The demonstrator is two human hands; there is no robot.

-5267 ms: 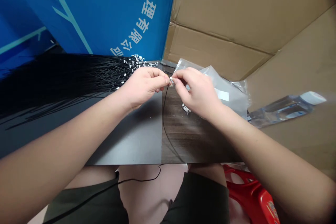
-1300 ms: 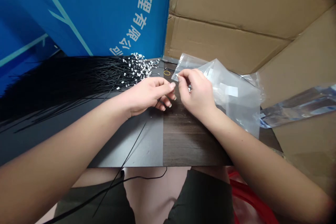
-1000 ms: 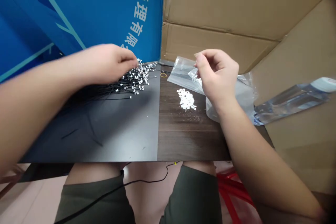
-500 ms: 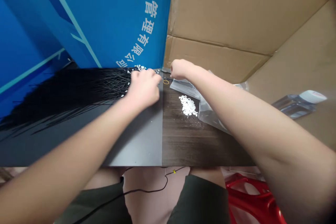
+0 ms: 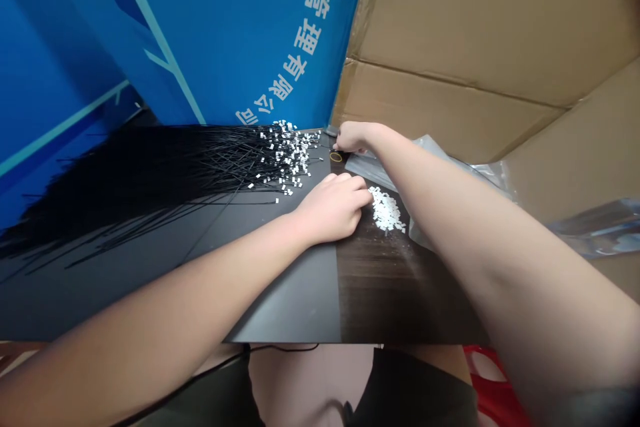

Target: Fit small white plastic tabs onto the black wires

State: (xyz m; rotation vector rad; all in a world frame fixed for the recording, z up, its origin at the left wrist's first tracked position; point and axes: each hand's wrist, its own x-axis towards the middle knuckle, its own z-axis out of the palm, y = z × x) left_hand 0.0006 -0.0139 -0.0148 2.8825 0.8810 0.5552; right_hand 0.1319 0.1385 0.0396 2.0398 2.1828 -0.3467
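Left hand (image 5: 333, 208) rests low on the dark grey panel of the worktop (image 5: 295, 310), its fingers loosely curled and pointing right. Its fingertips sit just beside a small heap of white plastic pieces (image 5: 385, 209) on the wood-grain panel, close to the seam between the two panels. On my feed the hand is neither spread wide nor clearly pinching, and I cannot tell whether it holds a piece.

Right hand (image 5: 353, 137) reaches across to the far edge of the worktop, with its fingers bent down and turned away from my view. I cannot tell what that grip holds, if anything. A thin yellow rubber band (image 5: 336, 157) lies just in front of it.

Clear plastic bag (image 5: 373, 167) lies behind the heap, partly under the right forearm. Black wires (image 5: 160, 173) fan across the left part of the worktop, their white-tipped ends (image 5: 293, 157) gathered toward the far edge, left of both hands.

Beyond the far edge stand a blue printed banner (image 5: 200, 33) and brown cardboard (image 5: 480, 27). Past the near edge I see the person's dark shorts (image 5: 410, 390) and a red plastic stool (image 5: 493, 373).
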